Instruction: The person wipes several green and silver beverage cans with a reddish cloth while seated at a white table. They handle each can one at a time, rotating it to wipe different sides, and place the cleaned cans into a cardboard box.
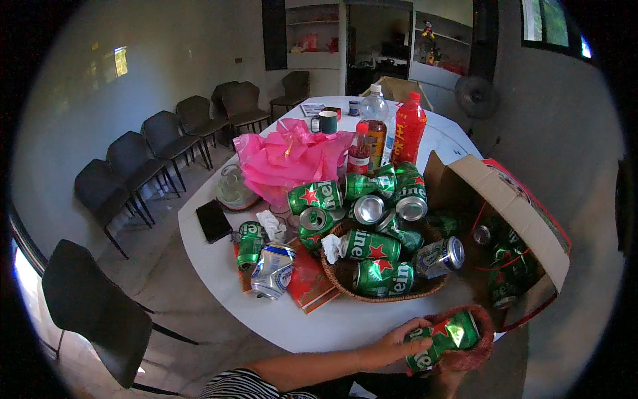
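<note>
Left forearm in from lower edge, striped sleeve.
Left hand [403, 340] fingers curled, closed in grip; right hand hidden.

Round white bench [345, 326]: woven wicker basket [345, 279] of green drink cans [369, 246] at centre; open cardboard box [512, 199] right; crumpled pink plastic bag [292, 156] behind; flat black phone [213, 220] left.

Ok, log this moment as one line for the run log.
left hand: grips green can | can: over small reddish basket | right hand: hidden under basket, unclear | wicker basket: piled with green cans | cardboard box: open
</note>
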Motion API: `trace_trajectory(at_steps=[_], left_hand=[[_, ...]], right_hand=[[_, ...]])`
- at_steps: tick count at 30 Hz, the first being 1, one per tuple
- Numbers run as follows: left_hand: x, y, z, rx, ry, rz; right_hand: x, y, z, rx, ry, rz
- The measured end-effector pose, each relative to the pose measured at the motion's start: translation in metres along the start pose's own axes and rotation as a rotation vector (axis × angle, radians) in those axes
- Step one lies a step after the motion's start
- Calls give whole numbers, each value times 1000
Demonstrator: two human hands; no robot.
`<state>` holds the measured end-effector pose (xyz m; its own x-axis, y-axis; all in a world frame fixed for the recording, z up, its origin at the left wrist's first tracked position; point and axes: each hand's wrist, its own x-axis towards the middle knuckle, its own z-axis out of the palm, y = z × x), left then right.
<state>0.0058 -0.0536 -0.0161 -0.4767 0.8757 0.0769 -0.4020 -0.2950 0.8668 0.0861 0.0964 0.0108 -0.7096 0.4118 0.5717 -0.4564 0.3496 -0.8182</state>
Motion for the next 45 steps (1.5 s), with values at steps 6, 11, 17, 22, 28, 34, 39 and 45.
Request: trace_trajectory(at_steps=[6,11,17,22,28,34,39,45], left_hand=[[-5,36,7,-181,-128,-447],[-2,7,10,530,-136,219],[-3,-6,5,461,-38,268],[-7,9,13,682,42,300],[-6,12,14,682,77,247],[-3,1,-3,237,-357,-136],[-5,3,-11,1,-515,-397],[-1,10,3,420,-140,159]], right_hand=[[-2,-20,28,133,153,11],[1,-45,34,-20,196,-58],[0,-58,47,143,253,-36],[-4,-55,42,192,205,-7],[13,-54,44,274,154,-4],[17,-61,38,436,56,69],[8,-50,31,319,160,-9],[5,-37,37,88,314,-183]])
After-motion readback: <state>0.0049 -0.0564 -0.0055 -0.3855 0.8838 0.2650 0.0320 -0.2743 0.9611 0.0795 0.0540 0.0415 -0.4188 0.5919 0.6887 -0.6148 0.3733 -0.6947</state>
